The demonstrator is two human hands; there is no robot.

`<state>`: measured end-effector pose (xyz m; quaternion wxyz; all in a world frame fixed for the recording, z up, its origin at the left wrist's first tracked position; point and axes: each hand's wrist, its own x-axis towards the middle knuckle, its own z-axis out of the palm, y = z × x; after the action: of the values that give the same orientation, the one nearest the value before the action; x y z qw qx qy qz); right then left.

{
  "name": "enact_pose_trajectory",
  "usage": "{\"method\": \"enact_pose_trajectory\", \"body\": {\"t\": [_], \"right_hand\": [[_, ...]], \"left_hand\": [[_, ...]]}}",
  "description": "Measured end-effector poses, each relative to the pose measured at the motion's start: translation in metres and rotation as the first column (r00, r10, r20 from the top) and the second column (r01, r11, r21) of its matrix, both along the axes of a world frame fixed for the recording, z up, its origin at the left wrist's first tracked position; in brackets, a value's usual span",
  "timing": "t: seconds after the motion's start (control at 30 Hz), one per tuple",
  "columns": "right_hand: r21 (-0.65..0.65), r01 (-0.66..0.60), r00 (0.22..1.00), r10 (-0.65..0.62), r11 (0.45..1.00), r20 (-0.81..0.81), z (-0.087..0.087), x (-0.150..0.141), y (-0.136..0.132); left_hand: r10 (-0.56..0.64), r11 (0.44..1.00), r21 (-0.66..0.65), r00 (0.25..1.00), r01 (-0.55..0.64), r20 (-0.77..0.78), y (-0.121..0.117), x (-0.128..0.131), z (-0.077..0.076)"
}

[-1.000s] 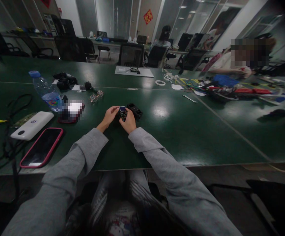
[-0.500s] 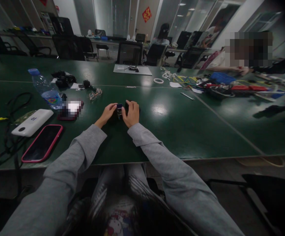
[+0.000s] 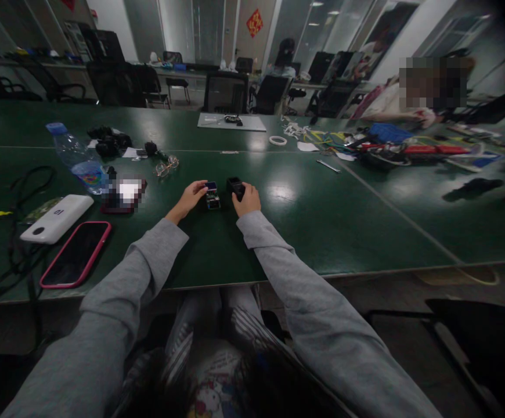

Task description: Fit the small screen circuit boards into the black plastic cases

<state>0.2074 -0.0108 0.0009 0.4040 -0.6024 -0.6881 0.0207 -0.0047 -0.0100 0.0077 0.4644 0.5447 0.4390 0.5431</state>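
- The module [image 3: 213, 200], a small screen on a circuit board, sits at the centre of the frame, just right of the left hand [image 3: 191, 196].
- The left hand grasps it, thumb and fingertips pinching the screen's upper left edge and hiding a little of it.
- The right hand [image 3: 249, 199] grips the black case [image 3: 234, 187], right of the module and apart from it; fingers wrap the case's right side and cover part of it.
- Both hands work over the dark green table [image 3: 348, 232], which spans the middle of the frame and shines under the lights.
- Across the top, black chairs [image 3: 225, 93] stand behind the table, before glass partitions and a door with a red diamond sign [image 3: 255, 23].
- At upper right a co-worker [image 3: 385, 103] sits by a heap of cables and tools [image 3: 392, 148].
- At left, a tilted-looking bottle [image 3: 85, 168], a red-edged phone [image 3: 139, 194], a white power bank [image 3: 57, 219] and a pink-cased phone [image 3: 77, 255] lie or stand near a black cable [image 3: 16, 235].
- Glasses [image 3: 166, 166] rest upper left of the left hand.
- Upper right of the hands are a white ring [image 3: 271, 140] and a wrench [image 3: 328, 166].
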Motion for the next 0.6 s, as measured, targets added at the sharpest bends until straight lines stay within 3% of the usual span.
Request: {"method": "enact_pose_trajectory", "body": {"t": [0.23,0.37,0.47,0.6], "right_hand": [[0.017,0.021,0.996,-0.022,1.000,0.087,-0.003,-0.010,-0.017],[0.018,0.015,0.999,-0.016,1.000,0.029,0.000,-0.013,-0.023],[0.181,0.054,0.995,-0.036,0.982,-0.097,0.008,-0.004,-0.023],[0.372,0.211,0.958,-0.115,0.904,-0.264,0.021,0.014,-0.021]], "left_hand": [[-0.050,0.999,-0.006,0.999,0.050,0.006,0.003,-0.005,-0.004],[-0.037,0.999,0.024,0.999,0.037,-0.007,0.006,-0.006,-0.007],[0.031,0.999,0.004,0.998,-0.032,0.057,0.003,-0.006,-0.007],[0.228,0.973,-0.009,0.967,-0.229,0.111,-0.010,-0.006,-0.006]]}}
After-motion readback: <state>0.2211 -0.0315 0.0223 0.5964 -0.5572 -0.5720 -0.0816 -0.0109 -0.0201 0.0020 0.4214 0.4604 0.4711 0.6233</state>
